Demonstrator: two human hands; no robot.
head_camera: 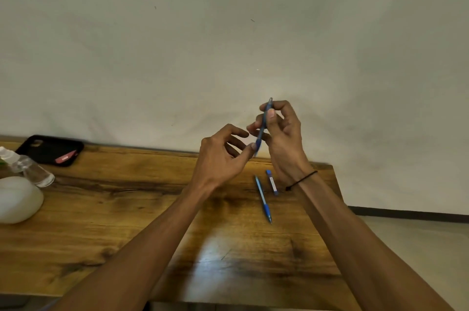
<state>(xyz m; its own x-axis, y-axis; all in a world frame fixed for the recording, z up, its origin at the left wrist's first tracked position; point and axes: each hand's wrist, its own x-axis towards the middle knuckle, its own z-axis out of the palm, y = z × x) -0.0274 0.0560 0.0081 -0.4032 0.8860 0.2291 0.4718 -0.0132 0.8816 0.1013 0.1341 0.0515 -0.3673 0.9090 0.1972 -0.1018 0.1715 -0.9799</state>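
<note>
My right hand (283,133) holds a blue pen (262,125) almost upright above the wooden table (127,209), pinched between thumb and fingers. My left hand (223,155) is beside it, with its thumb tip touching the pen's lower end and the other fingers loosely spread. A second blue pen (263,199) lies on the table below the hands, tip toward me. A short blue pen part (272,183) lies just right of it, near my right wrist.
At the table's far left lies a black phone case (49,149). In front of it are a clear spray bottle (28,168) and a white rounded object (17,199). A pale wall stands behind the table, whose right edge drops to the floor (418,247).
</note>
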